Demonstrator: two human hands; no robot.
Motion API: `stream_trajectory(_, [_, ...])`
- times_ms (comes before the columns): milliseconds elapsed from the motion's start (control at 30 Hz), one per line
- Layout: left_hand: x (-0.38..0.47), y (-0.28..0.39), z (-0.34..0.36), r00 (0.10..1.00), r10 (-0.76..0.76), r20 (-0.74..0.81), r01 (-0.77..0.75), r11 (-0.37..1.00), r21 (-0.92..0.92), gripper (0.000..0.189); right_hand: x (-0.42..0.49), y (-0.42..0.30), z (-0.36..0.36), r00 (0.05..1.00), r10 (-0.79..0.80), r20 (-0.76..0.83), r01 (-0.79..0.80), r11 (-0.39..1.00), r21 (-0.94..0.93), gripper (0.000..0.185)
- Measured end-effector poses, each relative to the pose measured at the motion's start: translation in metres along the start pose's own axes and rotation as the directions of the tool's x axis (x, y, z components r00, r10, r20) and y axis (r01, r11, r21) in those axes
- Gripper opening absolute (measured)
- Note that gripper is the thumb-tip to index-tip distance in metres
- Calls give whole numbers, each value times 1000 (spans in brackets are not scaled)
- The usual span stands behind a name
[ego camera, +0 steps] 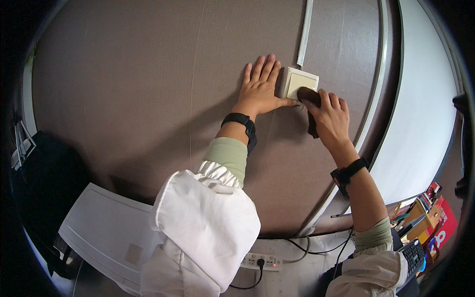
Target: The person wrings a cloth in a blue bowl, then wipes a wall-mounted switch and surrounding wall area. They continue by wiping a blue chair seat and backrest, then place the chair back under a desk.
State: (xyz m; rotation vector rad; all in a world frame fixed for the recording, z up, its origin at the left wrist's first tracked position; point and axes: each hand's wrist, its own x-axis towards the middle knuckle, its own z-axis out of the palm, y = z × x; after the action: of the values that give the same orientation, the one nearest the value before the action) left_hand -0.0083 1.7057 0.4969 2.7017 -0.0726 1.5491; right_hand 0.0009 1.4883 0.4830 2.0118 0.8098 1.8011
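Observation:
A cream wall switch [301, 80] in a square plastic frame is mounted on the brown textured wall [141, 74]. My left hand [259, 91] lies flat on the wall just left of the switch, fingers spread upward and thumb reaching along its lower edge. In my right hand [330, 115] is a folded dark brown cloth [310, 96], pressed against the lower right part of the switch. The cloth hides that corner, and its loose end hangs below my fingers.
A white cable trunking [305, 35] runs up from the switch. To the right hangs a whiteboard [419, 104]. Below are a power strip [265, 261] with a black plug, loose cables, a white lidded appliance [111, 230] at lower left and a black keyboard [413, 256] at lower right.

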Motion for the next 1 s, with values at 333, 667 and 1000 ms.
stream_trajectory(333, [1,-2,0,1000,15,5,-15,1000,-13,124,-2,2,5,999,-13,-30,14,1000,19,36])
stream_trajectory(667, [2,-4,7,1000,21,-16,-21,1000,-5,125,-19,29,10,974,226,-34,-220,967,128,37])
stream_trajectory(1000, [1,0,-2,999,2,37,-2,1000,4,122,26,5,10,989,107,-105,-110,994,-28,39])
